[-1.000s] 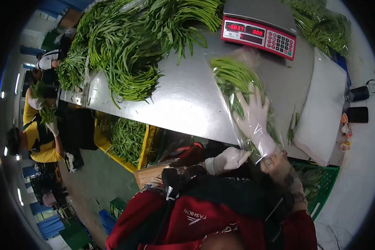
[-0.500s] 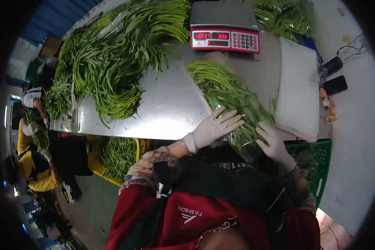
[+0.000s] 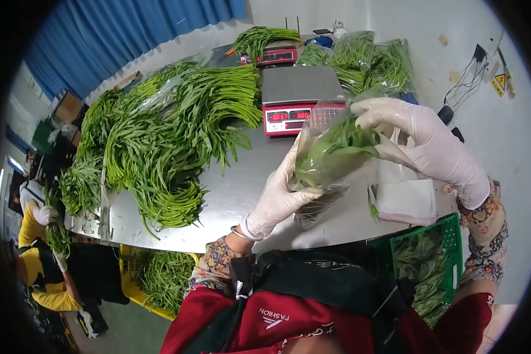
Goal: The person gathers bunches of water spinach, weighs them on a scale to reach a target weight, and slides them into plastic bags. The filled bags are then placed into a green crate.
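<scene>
A clear plastic bag of water spinach (image 3: 334, 154) is raised above the metal table, leaf ends toward me. My gloved left hand (image 3: 280, 197) wraps round its left side and underside. On the other side my gloved right hand (image 3: 425, 138) is closed on the top right of the bag, fingers curled at the leaves and film. The stem end of the bundle is hidden behind the bag and hands. Just beyond stands a red digital scale (image 3: 286, 120) with a bare grey pan, its keypad partly covered by the bag.
Loose water spinach (image 3: 159, 135) is heaped on the metal table (image 3: 230, 200) at left. Filled bags (image 3: 374, 62) lie behind the scale; flat plastic bags (image 3: 406, 200) lie at right. A green crate (image 3: 451, 259) and a yellow crate (image 3: 127, 274) stand below. A co-worker (image 3: 47, 259) holds greens at far left.
The bagged water spinach has been lifted off the table and turned leaf end toward me. Both hands went from lying on it to gripping it. The view has tilted up.
</scene>
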